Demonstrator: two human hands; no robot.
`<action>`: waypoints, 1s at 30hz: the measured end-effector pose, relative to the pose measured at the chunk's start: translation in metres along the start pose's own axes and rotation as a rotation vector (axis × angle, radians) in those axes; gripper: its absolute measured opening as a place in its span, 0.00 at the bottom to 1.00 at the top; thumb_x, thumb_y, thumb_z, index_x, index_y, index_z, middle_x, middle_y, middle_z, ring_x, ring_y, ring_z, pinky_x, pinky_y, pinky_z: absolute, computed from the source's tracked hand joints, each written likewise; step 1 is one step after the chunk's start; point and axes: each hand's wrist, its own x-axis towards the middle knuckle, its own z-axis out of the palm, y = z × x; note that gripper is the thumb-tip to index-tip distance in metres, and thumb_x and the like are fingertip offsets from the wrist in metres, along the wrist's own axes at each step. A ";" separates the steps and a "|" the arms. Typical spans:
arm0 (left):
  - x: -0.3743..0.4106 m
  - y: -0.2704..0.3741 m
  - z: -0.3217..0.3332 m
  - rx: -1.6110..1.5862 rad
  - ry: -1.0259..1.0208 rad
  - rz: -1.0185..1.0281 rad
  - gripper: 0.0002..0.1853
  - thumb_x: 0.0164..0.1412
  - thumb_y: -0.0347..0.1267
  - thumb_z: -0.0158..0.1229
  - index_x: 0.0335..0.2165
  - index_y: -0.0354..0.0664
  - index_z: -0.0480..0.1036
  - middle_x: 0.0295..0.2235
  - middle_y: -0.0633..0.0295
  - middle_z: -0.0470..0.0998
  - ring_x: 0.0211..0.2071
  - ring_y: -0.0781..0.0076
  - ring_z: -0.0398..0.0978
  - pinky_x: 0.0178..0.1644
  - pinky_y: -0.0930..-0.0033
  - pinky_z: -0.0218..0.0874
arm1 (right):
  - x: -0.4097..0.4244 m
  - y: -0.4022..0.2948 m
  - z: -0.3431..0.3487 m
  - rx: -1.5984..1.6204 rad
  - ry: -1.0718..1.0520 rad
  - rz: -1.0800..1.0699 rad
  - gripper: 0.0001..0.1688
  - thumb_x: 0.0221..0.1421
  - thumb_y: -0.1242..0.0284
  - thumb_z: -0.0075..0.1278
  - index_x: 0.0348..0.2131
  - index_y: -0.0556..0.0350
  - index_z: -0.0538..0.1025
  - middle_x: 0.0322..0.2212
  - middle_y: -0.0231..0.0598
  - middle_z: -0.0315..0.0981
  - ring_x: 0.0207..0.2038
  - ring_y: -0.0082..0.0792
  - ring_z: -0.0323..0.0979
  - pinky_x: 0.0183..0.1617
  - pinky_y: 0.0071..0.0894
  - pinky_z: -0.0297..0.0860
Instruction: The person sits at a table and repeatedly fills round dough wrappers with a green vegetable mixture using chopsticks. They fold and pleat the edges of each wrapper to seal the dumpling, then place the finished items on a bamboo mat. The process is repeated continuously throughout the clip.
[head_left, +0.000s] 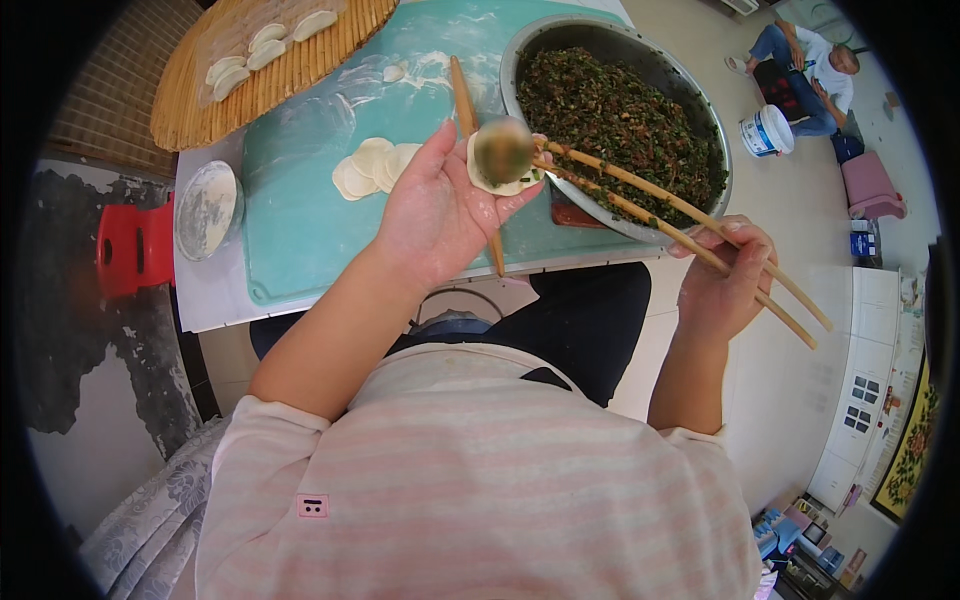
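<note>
On the palm of my left hand (442, 210) lies a round dumpling wrapper (484, 180), with filling on it under a blurred patch. My right hand (727, 277) grips a pair of long wooden chopsticks (637, 191), whose tips touch the wrapper's right side. A large metal bowl (512, 71) of chopped green and brown filling (622, 127) stands just beyond the chopsticks. Partly behind my left hand, a tapered wooden rolling pin (463, 94) rests on the green mat (292, 232). Several flat wrappers (367, 169) overlap in a pile left of that hand.
Several folded dumplings (266, 54) sit on a round straw tray (187, 112) at the upper left. A bowl of flour (210, 210) stands at the table's left edge, near a red chair (131, 247). A person (814, 67) sits at the far right behind a white bucket (766, 131).
</note>
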 end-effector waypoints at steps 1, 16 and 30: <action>0.000 0.000 0.000 0.002 0.004 -0.002 0.29 0.62 0.45 0.29 0.50 0.30 0.53 0.50 0.48 0.59 0.52 0.58 0.59 0.55 0.58 0.53 | 0.000 0.001 0.000 0.006 0.009 -0.009 0.18 0.60 0.65 0.31 0.29 0.62 0.66 0.21 0.45 0.66 0.20 0.37 0.69 0.24 0.32 0.71; 0.001 0.002 -0.005 0.012 -0.043 -0.052 0.28 0.62 0.44 0.29 0.51 0.30 0.52 0.50 0.42 0.58 0.53 0.54 0.58 0.55 0.58 0.53 | 0.019 0.002 -0.023 -0.210 0.369 0.104 0.18 0.59 0.65 0.34 0.29 0.63 0.68 0.19 0.44 0.67 0.21 0.35 0.69 0.25 0.31 0.70; -0.002 0.000 0.001 0.062 -0.016 -0.153 0.29 0.62 0.45 0.31 0.49 0.28 0.55 0.49 0.42 0.60 0.50 0.55 0.62 0.53 0.62 0.56 | 0.029 -0.001 -0.030 0.164 0.010 0.232 0.18 0.59 0.64 0.33 0.26 0.61 0.67 0.21 0.41 0.63 0.18 0.33 0.65 0.19 0.29 0.69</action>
